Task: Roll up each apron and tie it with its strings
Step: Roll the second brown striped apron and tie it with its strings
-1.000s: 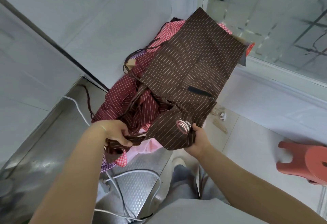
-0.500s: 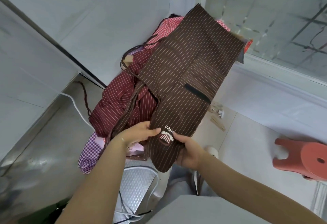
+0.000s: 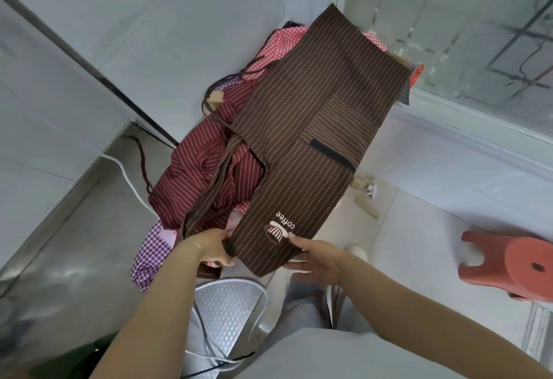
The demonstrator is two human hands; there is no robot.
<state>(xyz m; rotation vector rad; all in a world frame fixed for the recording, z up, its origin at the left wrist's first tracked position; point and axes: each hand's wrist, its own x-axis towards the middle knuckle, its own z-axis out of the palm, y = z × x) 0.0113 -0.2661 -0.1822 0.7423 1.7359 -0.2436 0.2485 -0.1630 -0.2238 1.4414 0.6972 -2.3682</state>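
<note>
A brown pinstriped apron with a "coffee" logo and a pocket lies stretched lengthwise over a heap of other aprons. My left hand grips its near left edge together with a brown strap. Holding the near right corner is my right hand, thumb on top and fingers underneath the cloth. Under it lie a dark red striped apron, a red checked one and a purple checked one.
The heap sits on a steel counter in a white tiled corner. White cables cross the counter and loop by its front edge. A red plastic stool stands on the floor at right, beside small clips.
The apron's near end was bunched up; both hands have pulled it flat and straight, so the logo now faces up. My left hand shifted from a strap to the apron's left edge.
</note>
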